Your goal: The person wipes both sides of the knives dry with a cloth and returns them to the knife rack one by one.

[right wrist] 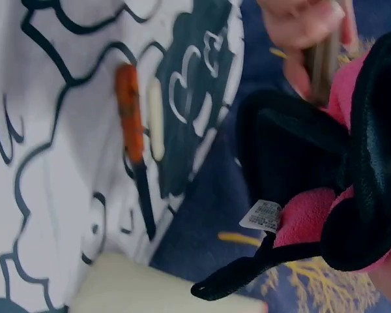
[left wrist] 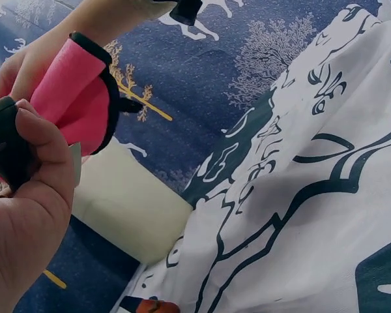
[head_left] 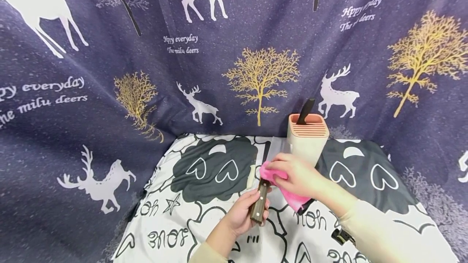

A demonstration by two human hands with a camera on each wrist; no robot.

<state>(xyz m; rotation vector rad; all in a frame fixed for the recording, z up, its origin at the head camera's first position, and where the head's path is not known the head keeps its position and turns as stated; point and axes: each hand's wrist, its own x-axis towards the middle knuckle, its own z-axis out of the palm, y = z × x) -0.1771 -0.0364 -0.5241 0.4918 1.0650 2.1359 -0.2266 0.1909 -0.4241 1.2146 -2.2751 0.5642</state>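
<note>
My left hand [head_left: 241, 213] grips a knife by its dark riveted wooden handle [head_left: 258, 204], blade end pointing away toward the wall. My right hand [head_left: 297, 175] holds a pink cloth [head_left: 294, 200] with black edging, pressed around the knife just beyond the handle. The cloth covers much of the blade. In the right wrist view, the cloth's black trim and a white label [right wrist: 262, 215] hang beside the handle. An orange-handled knife [right wrist: 129, 111] with a dark blade lies on the table cover, beside a slim cream-coloured object [right wrist: 156, 120].
A white knife block [head_left: 307, 145] with a slotted pink top stands at the back, just past my right hand. A black-handled knife [head_left: 305, 111] sticks up from it. The patterned black-and-white cover [head_left: 204, 214] meets a dark blue deer-print curtain [head_left: 219, 76].
</note>
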